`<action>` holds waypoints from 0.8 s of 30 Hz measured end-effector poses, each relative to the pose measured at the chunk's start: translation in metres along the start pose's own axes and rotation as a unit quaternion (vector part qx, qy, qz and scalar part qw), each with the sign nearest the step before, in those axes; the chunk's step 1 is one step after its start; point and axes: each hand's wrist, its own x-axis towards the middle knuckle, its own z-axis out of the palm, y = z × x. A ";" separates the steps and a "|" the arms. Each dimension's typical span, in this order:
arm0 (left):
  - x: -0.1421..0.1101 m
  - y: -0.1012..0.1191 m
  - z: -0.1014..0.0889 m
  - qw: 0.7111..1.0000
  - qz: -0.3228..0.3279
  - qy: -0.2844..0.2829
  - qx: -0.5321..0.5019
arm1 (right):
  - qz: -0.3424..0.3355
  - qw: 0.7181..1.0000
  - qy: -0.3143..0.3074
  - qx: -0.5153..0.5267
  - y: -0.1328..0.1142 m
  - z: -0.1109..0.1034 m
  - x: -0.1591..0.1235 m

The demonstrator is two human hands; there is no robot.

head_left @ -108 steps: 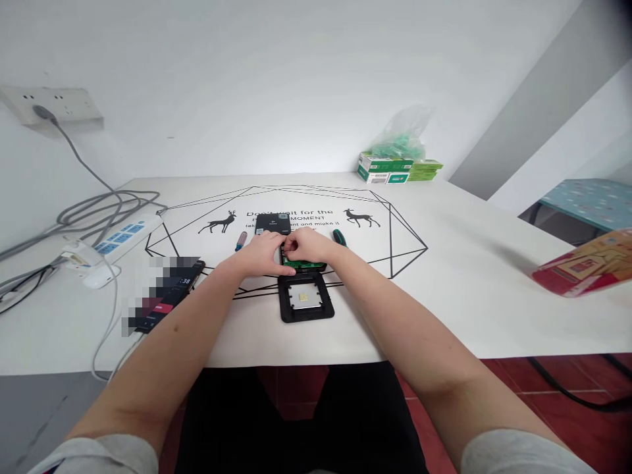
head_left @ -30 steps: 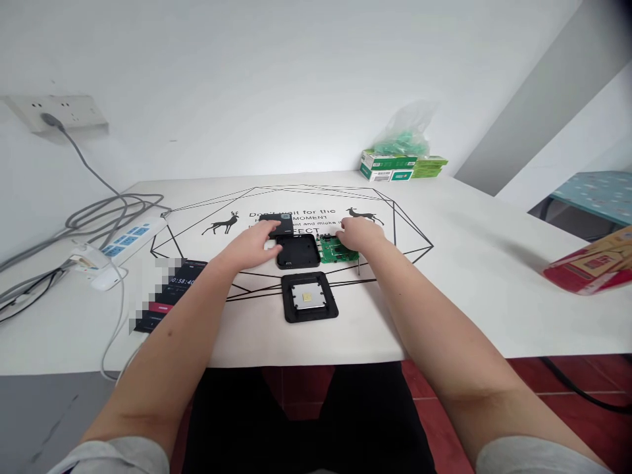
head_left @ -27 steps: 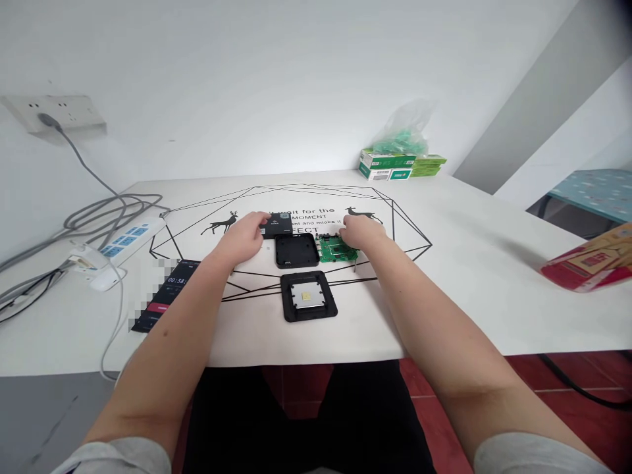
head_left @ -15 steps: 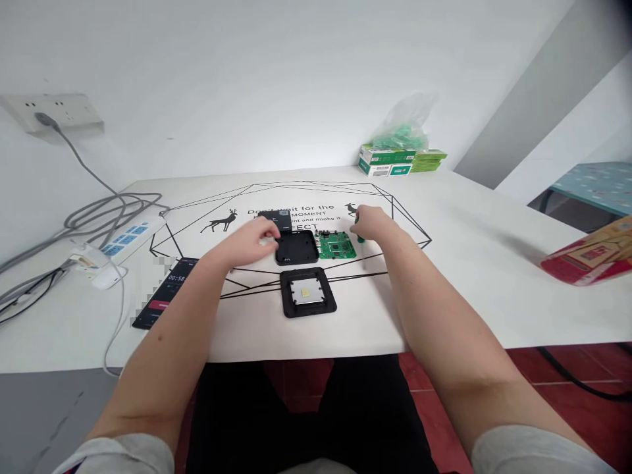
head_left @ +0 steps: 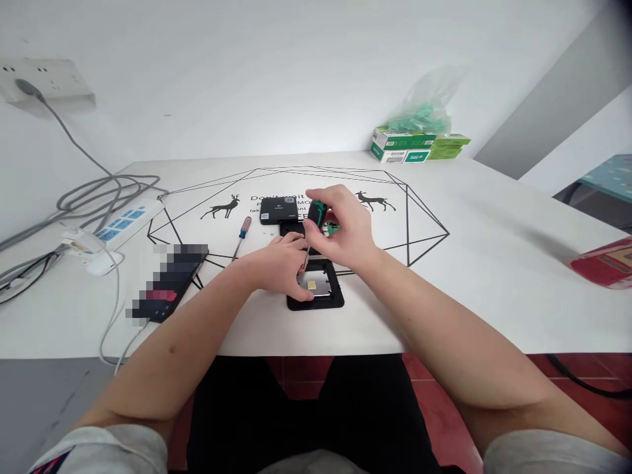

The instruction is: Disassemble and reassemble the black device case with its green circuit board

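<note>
My right hand (head_left: 343,227) is closed around the black and green handle of a screwdriver (head_left: 317,210). The screwdriver stands nearly upright, its shaft pointing down at the far left part of a square black cover (head_left: 336,297) with a silver plate inside; the exact tip contact is hidden. My left hand (head_left: 279,266) grips the cover's left side, thumb at its near edge and fingers by the screwdriver shaft. Just beyond lies a black housing (head_left: 289,228), partly hidden by my hands. Behind my right hand shows a bit of green circuit board (head_left: 330,228).
A flat black box (head_left: 279,209) lies behind the housing. Left of it rests a second screwdriver (head_left: 245,227) with a red and blue handle. Farther left are a phone (head_left: 172,283), a power strip (head_left: 128,220) and cables. Green and white boxes (head_left: 402,146) stand by the wall.
My right hand has lifted the screwdriver from beside the circuit board and brought it left over the cover. My left hand has moved right and nearer, onto the cover. The view has shifted slightly.
</note>
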 end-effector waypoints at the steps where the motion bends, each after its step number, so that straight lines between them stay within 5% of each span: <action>1: 0.001 0.000 0.001 1.000 0.004 0.007 -0.006 | -0.028 1.000 0.003 0.001 -0.002 0.001 -0.001; 7: 0.002 -0.004 0.003 0.999 0.022 0.025 -0.004 | -0.117 0.992 0.041 0.016 -0.003 0.006 -0.003; 16: -0.002 -0.029 -0.003 0.995 -0.080 -0.050 -0.022 | -0.091 0.996 -0.005 0.008 0.005 0.015 -0.010; 24: 0.001 -0.035 0.001 0.994 -0.090 -0.066 -0.019 | -0.099 0.995 0.015 0.015 -0.002 0.010 -0.006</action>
